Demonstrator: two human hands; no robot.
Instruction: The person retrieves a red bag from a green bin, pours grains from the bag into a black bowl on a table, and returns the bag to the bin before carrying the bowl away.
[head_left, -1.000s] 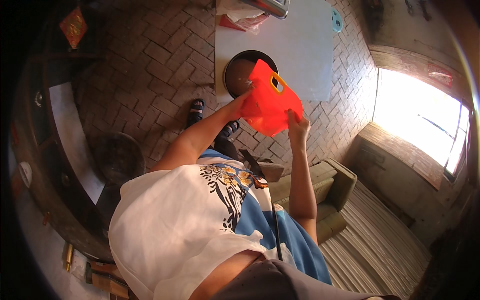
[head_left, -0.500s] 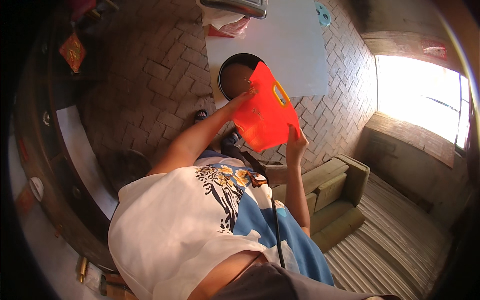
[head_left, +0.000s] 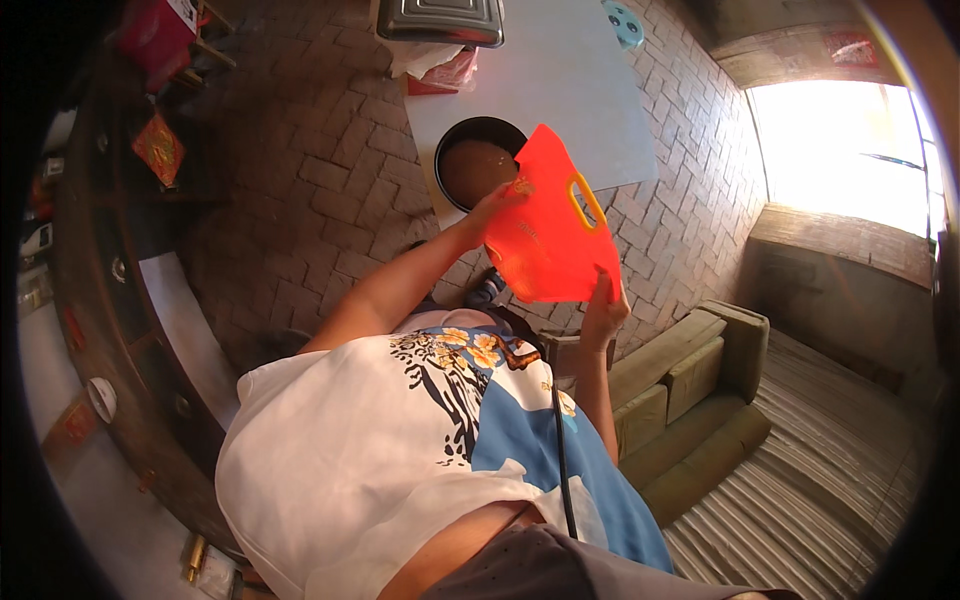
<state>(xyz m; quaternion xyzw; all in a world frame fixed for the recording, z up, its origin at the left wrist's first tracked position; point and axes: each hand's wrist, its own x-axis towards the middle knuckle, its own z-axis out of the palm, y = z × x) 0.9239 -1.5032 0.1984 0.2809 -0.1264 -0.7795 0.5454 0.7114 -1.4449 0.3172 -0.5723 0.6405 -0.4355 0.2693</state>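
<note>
Both my hands hold a bright red bag [head_left: 552, 225] with a yellow-rimmed handle slot along one side and faint gold print. My left hand [head_left: 490, 213] grips its left edge, with the thumb lying on the front face. At the lower right corner, my right hand [head_left: 606, 312] pinches the bag, fingers mostly behind it. Just beyond my left hand stands a round black-rimmed pot [head_left: 470, 168] with a brown inside, partly covered by the bag. I cannot tell whether the brown is contents or the bottom.
The pot rests on a white table [head_left: 560, 90]. A metal tray [head_left: 440, 18] and a pink plastic bag [head_left: 452, 70] sit at its far left. A blue stool [head_left: 624, 24] stands beyond. A green sofa [head_left: 690, 385] is at the right, a dark wooden cabinet [head_left: 120, 330] at the left.
Both hands have shifted slightly right with the bag, and more of the pot's inside shows. The surroundings have slid a little as my head turned.
</note>
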